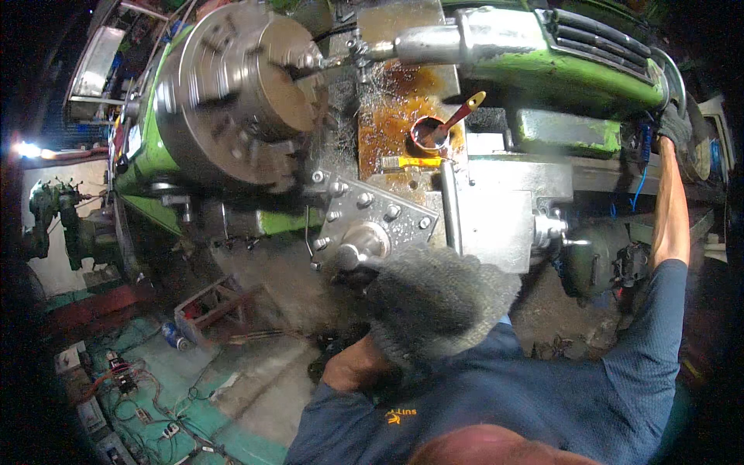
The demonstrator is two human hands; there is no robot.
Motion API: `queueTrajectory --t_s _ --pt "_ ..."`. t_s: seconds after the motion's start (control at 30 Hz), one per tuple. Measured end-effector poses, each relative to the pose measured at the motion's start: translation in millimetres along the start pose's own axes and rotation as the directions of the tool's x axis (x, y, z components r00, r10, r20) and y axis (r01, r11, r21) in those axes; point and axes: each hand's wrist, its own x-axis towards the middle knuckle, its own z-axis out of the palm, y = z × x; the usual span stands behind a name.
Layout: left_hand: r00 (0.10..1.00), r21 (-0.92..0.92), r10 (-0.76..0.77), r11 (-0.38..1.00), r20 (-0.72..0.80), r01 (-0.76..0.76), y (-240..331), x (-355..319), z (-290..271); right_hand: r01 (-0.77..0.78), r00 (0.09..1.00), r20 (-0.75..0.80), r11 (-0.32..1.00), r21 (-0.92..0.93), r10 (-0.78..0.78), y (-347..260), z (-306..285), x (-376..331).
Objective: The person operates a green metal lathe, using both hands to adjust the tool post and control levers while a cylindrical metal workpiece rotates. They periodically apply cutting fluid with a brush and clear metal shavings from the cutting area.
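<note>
I stand at a green metal lathe. My left hand (434, 302), in a grey knit glove, is curled low in front of the carriage, just below the bolted steel slide plate (380, 209) and its round knob (360, 248). What lies under the glove is hidden. My right hand (673, 124), in a dark glove, reaches far right and grips the rim of the tailstock handwheel (676, 77). The big steel chuck (232, 93) at upper left looks blurred by motion. From the green tailstock (558, 66) a steel quill (430, 45) points at the chuck.
A small cup (428, 133) holding a brush with a red and yellow handle sits on a rusty, oily tray, with a yellow-handled brush (411, 163) beside it. Metal chips lie around. Down on the floor at the left are a can (174, 335), a crate and tangled wires.
</note>
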Motion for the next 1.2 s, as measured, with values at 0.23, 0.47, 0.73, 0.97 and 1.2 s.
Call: queueTrajectory --t_s 0.23,0.47,0.73,0.97,1.2 --pt "0.997 0.020 0.013 1.000 -0.072 -0.011 -5 2 4 -0.079 0.978 0.165 0.958 -0.275 0.128 63 7 65" --pt "0.976 0.166 -0.039 0.983 -0.215 0.075 -3 15 2 0.017 0.885 0.385 0.844 0.536 -0.262 82 -3 33" --pt "0.906 0.295 -0.194 0.902 -0.376 0.316 25 26 6 0.398 0.775 0.566 0.913 -0.090 -0.282 54 -35 -91" --pt "0.881 0.229 -0.168 0.929 -0.441 0.292 26 42 5 0.546 0.806 0.368 0.822 -0.160 -0.463 242 74 -47" --pt "0.879 0.219 -0.172 0.931 -0.444 0.293 36 45 6 -0.074 0.851 0.520 0.966 0.246 -0.068 189 31 -61"
